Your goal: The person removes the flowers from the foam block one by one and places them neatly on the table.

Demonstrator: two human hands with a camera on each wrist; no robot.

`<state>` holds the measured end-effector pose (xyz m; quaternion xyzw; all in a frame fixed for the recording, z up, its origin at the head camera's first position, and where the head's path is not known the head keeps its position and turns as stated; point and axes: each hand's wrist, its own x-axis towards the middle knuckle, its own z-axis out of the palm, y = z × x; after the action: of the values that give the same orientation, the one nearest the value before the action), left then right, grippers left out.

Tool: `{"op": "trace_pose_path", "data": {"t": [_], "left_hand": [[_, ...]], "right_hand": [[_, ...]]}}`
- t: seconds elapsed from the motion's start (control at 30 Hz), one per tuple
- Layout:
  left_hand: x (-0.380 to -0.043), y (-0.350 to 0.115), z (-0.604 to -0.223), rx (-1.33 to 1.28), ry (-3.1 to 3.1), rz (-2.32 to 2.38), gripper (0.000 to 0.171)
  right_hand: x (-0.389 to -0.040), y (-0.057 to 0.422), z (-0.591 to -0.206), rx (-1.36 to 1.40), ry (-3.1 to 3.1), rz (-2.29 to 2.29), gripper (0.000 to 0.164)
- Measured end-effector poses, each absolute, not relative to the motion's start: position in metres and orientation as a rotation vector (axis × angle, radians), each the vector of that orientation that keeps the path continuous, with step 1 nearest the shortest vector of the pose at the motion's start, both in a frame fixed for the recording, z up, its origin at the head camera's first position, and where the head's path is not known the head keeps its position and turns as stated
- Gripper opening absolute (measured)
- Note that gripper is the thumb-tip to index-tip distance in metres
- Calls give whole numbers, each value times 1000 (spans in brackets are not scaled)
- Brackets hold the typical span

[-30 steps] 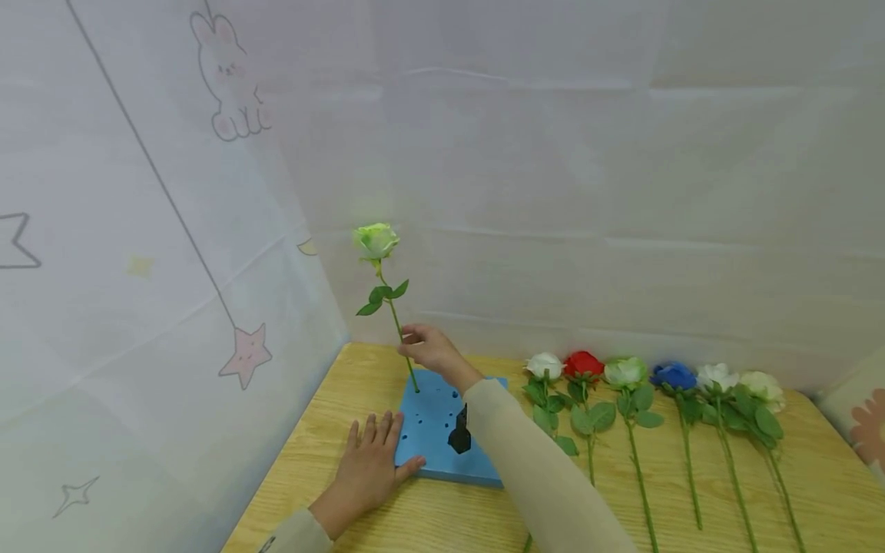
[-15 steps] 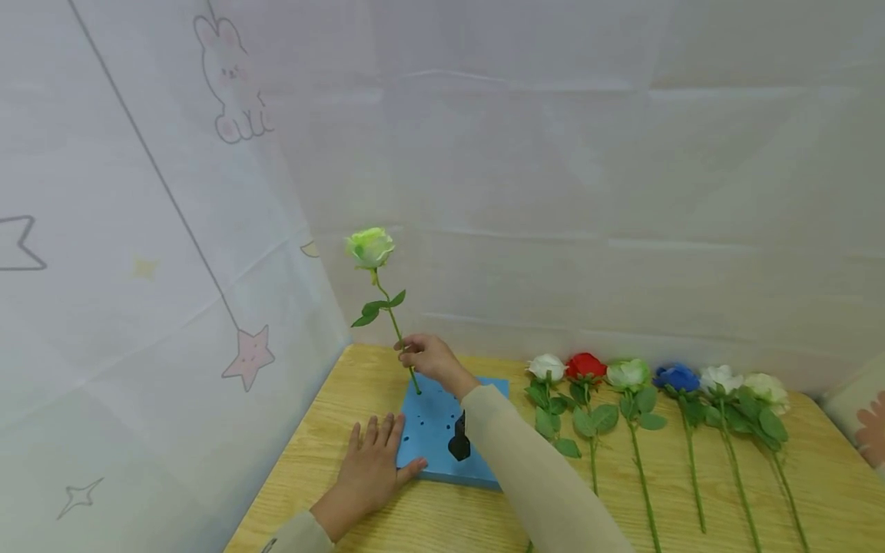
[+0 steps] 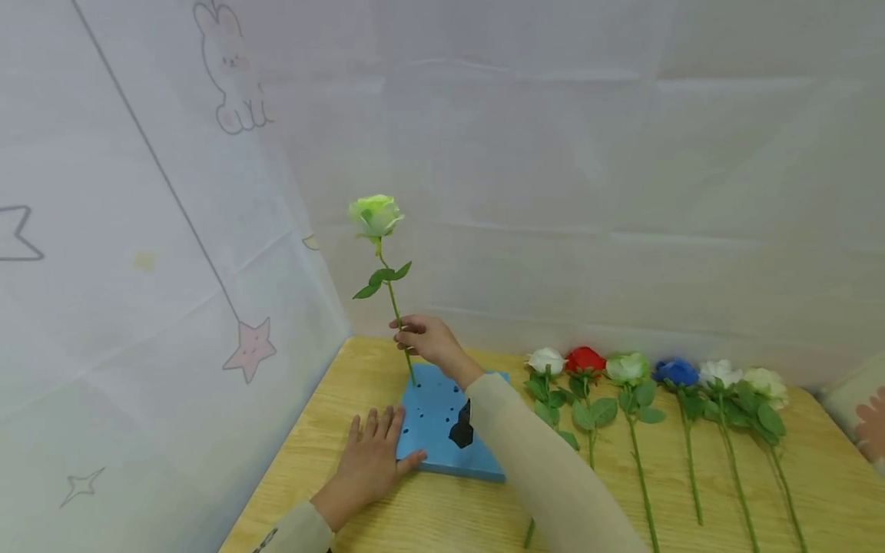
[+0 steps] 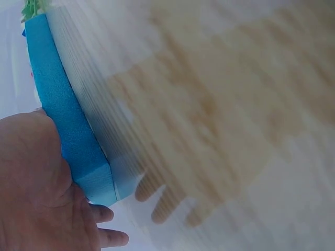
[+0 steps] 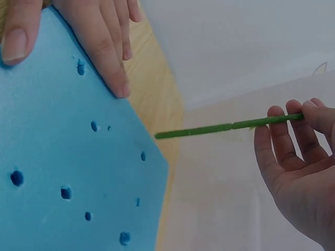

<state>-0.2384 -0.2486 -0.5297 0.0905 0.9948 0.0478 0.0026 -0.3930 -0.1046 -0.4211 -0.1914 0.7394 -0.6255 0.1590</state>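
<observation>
My right hand [image 3: 434,342] pinches the green stem of a pale green-white rose [image 3: 377,217] between thumb and fingers. The rose leans slightly left, its bloom and leaves above the hand. In the right wrist view the stem's bare lower end [image 5: 193,132] is free, overlapping the far edge of a blue foam board [image 5: 42,120] dotted with holes. My left hand [image 3: 369,459] lies flat at the board's left side, fingers straight, thumb over the near corner. The left wrist view shows that palm [image 4: 36,183] against the board's side [image 4: 68,104].
To the right lie several roses in a row, among them a red one [image 3: 585,359], a blue one [image 3: 676,372] and a white one [image 3: 546,361]. A black object [image 3: 462,432] near the right sleeve overlaps the board. White printed cloth walls [image 3: 518,192] border the wooden table [image 3: 449,514].
The rose dips a little, then rises with my right hand, its stem end now out of the hole it appeared to stand in. My left hand stays at the board.
</observation>
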Motion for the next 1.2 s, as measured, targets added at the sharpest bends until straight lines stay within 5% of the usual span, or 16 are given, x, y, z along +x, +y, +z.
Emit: {"op": "trace_pose_path", "data": {"t": [1.2], "left_hand": [[-236,-247,-528,272,3095,188,97]], "right_hand": [[-355,19,-394,-678,2261,-1693,29]]}}
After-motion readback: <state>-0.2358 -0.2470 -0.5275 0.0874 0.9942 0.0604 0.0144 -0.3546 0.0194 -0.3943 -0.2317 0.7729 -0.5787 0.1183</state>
